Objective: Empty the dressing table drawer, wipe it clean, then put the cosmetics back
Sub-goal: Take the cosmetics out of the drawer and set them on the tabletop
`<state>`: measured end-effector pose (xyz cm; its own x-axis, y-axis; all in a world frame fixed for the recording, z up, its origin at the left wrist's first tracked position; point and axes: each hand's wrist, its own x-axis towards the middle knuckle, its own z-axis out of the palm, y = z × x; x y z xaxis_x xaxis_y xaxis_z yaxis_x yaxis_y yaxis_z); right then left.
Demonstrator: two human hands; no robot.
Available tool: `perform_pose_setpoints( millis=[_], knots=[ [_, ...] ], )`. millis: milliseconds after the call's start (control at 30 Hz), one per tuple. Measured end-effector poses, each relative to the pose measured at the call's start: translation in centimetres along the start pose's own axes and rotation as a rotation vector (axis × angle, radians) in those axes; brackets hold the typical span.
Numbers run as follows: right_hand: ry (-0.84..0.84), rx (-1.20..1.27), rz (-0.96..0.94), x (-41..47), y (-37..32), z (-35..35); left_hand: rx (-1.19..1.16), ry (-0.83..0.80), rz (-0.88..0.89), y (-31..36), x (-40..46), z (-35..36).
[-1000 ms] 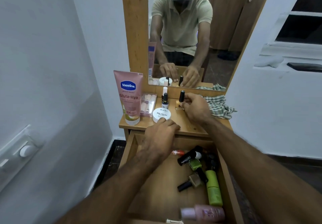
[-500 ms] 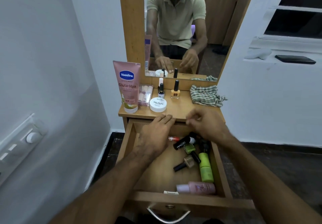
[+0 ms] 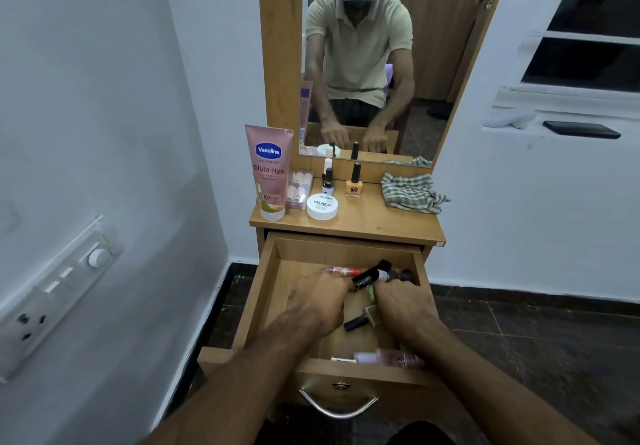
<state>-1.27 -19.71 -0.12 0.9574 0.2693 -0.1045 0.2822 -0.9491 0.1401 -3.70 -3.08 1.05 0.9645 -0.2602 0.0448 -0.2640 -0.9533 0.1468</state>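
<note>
Wooden and pulled well out, the drawer sits under the dressing table top, open far enough that you can reach its back corner. Both your hands are down inside it, among the cosmetics not yet lifted out. Your left hand lies palm down with fingers curled toward a black tube; whether they pinch it I cannot tell. Your right hand covers the green bottle, its fingertips hidden, so its hold is unclear too. A dark-capped nail polish lies on its side between your hands, and a pink bottle rests against the front wall. On top, the Vaseline tube, white jar and orange polish stand upright along the back left, probably to leave room for more. The checked cloth waits crumpled at the right, handy for wiping.
</note>
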Motion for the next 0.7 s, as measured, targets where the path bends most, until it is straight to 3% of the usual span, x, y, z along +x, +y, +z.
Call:
perform_pose_setpoints(
  millis=[400, 700],
  knots=[
    [-0.003, 0.025, -0.028, -0.5, 0.3, 0.5, -0.122, -0.114, -0.06, -0.4, 0.1, 1.6],
    [0.105, 0.386, 0.045, 0.2, 0.5, -4.2, -0.286, -0.034, -0.075, 0.1, 0.4, 1.4]
  ],
)
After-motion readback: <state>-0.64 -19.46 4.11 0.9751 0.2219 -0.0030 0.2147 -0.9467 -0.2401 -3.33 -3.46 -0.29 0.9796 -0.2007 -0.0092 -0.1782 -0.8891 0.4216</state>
